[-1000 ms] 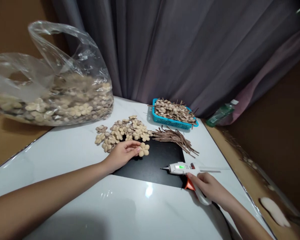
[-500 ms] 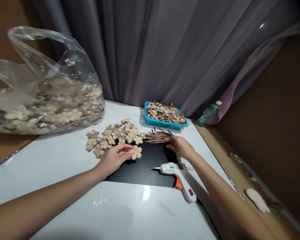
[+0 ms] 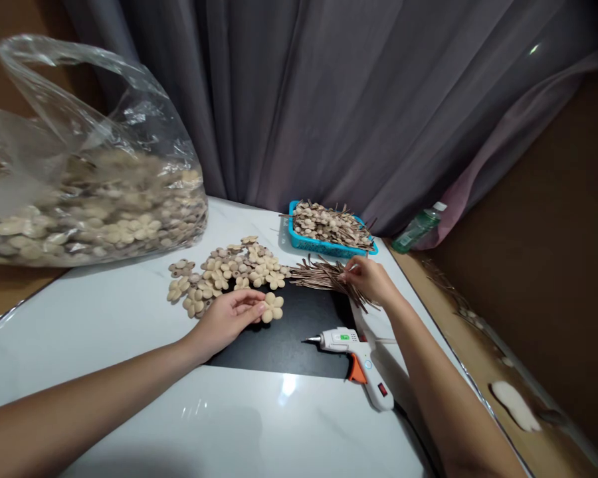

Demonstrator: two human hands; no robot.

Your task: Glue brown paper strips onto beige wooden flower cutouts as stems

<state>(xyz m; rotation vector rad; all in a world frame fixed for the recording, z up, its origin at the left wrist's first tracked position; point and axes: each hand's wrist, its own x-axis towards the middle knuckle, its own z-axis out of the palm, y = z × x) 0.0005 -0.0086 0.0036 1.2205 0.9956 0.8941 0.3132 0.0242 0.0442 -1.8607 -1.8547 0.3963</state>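
A pale beige five-petalled flower (image 3: 272, 307) is pinched between the thumb and fingers of my left hand (image 3: 234, 315), above a black mat (image 3: 284, 352). Over the right end of a pile of thin brown strips (image 3: 316, 273), my right hand (image 3: 371, 279) has its thumb and fingertips pressed together on a strip; its tip is hard to make out. Behind my left hand, a heap of similar flowers (image 3: 219, 272) covers the mat's back left edge. A white glue gun (image 3: 346, 338) with an orange trigger lies on its side at the mat's right, nozzle pointing left.
A blue basket (image 3: 323, 249) full of flowers and strips stands at the back of the white table (image 3: 179, 411). To the left is a large clear plastic bag (image 3: 129, 206) of flowers. A green bottle (image 3: 418, 229) stands beyond the right edge, by the grey curtain (image 3: 299, 99).
My right hand has moved slightly right and up from the strips, uncovering more of their right end. My left hand still holds the flower in nearly the same place.
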